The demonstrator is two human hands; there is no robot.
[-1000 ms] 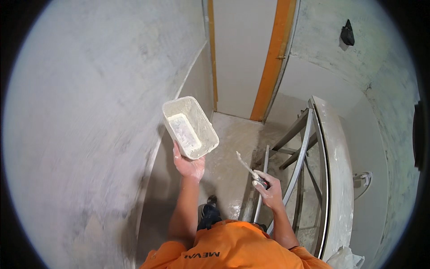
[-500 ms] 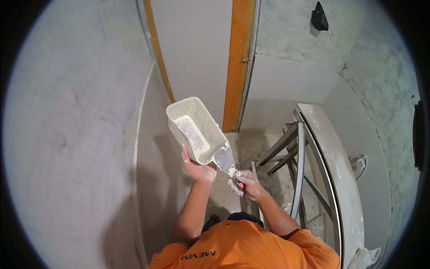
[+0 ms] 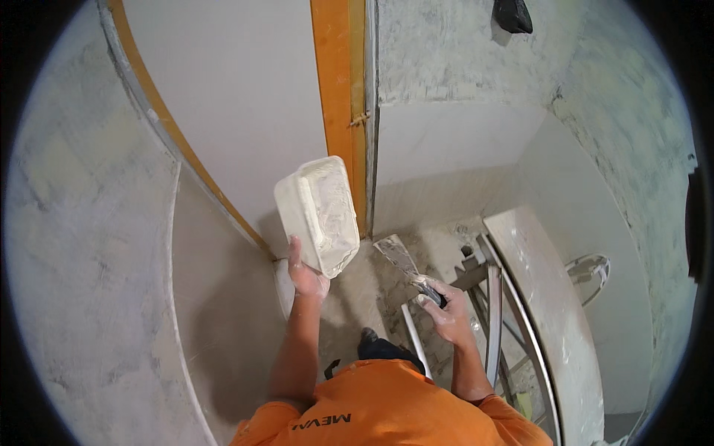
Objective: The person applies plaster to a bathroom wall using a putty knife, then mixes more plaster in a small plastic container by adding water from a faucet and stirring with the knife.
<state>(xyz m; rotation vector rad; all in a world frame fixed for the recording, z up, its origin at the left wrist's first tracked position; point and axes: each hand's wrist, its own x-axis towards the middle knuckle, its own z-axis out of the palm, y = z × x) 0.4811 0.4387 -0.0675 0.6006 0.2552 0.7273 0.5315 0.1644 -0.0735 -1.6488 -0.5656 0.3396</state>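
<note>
My left hand (image 3: 306,276) grips a rectangular off-white plastic tub (image 3: 297,204) by its lower end. The tub is tilted, and its surfaces are smeared with pale plaster. A putty knife (image 3: 397,254) is held by its dark handle in my right hand (image 3: 449,315). Plaster coats parts of its wide metal blade, which points up and left toward the tub without touching it. White residue covers the fingers of both hands.
At the right stands a bench with a long pale top (image 3: 554,286) and metal legs. An orange door frame (image 3: 333,82) rises ahead, beside a plain pale panel (image 3: 230,89). Plastered walls curve round both sides. A black object (image 3: 513,16) is at the upper right. Debris lies on the floor.
The putty knife has come away from the tub's rim and moved right. The tub has turned in my left hand. My view has swung right, so the door frame sits further left.
</note>
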